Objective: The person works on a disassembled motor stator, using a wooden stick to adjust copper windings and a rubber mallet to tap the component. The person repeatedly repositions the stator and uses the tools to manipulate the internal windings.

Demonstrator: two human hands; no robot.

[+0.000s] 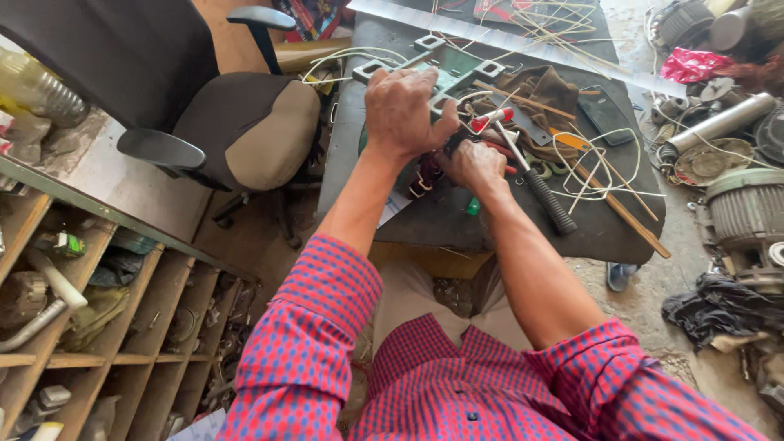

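- Fingers of the left hand point(406, 110) curl down over a grey-green metal bracket point(457, 72), gripping its edge; the bracket lies on the dark worktable point(457, 220), straight ahead of the person.
- Right hand point(475, 166) is clenched around something small and dark at the table's middle; what it grips is hidden by the fist.
- Both forearms reach forward from rolled red checked sleeves point(310, 343), wrists close together, the left hand just above the right.
- Hammer point(531, 167) with a black ribbed grip lies just right of the right hand, beside loose pale wire point(600, 171) and a brown rag point(539, 94).
- Wooden shelf compartments point(90, 327) at lower left hold pipes, rags and small metal parts.
- Office chair point(237, 122) stands left of the table.
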